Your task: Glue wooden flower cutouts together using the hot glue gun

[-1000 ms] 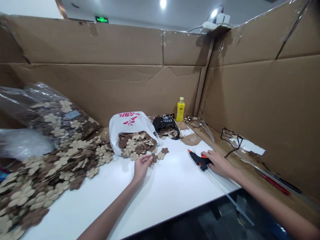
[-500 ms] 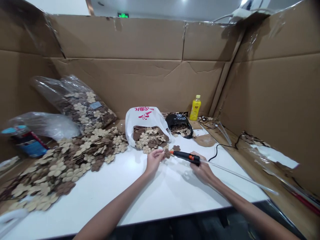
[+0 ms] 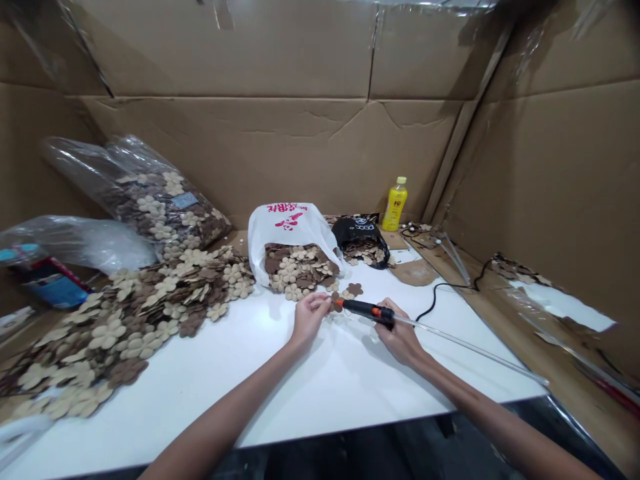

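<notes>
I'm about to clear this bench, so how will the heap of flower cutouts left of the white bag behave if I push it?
The heap of flower cutouts will probably slide and spread rather than move as one, since the thin pieces lie loosely overlapped. Each piece looks light for its size. Its ragged edge on the white table suggests strays are likely too.

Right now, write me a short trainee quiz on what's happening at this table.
1. Which hand grips the hot glue gun?
2. True or false: the yellow bottle stands upright to the right of the white plastic bag.
3. What is at the gun's orange nozzle tip? A: the black plastic bag. B: a brown flower cutout. C: the black cord.

Key: 1. The right hand. 2. True. 3. B.
</notes>
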The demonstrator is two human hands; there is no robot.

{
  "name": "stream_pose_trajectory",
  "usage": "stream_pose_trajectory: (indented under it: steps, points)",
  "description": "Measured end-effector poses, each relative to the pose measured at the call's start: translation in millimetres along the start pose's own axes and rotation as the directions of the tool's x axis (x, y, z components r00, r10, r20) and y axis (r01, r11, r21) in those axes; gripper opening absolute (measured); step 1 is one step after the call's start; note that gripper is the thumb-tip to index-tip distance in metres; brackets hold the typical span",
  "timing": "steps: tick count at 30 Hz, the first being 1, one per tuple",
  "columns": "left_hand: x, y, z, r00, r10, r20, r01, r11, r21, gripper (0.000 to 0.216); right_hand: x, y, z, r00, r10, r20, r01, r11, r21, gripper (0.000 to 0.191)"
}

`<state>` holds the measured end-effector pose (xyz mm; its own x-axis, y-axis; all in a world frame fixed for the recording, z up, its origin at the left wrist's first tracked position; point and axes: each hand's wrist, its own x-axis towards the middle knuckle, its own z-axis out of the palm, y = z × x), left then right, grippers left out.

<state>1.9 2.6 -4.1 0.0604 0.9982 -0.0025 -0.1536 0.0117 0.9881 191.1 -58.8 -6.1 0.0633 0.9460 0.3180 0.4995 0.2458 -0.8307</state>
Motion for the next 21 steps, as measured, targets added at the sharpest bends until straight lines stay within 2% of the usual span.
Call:
stream_pose_trajectory:
  steps: [7, 21]
  points:
    - [-1.7, 2.1, 0.2, 1.000, -0.012, 0.008, 0.011, 0.998, 0.057, 0.026, -1.0, 0.5, -0.3, 0.999, 0.036, -0.018, -0.036, 0.999, 0.007, 0.010]
    - [-0.4, 0.0, -0.3, 1.000, -0.009, 0.004, 0.009, 0.998, 0.054, 0.026, -0.9, 2.0, -1.6, 0.998, 0.070, -0.011, -0.070, 0.997, -0.030, 0.008]
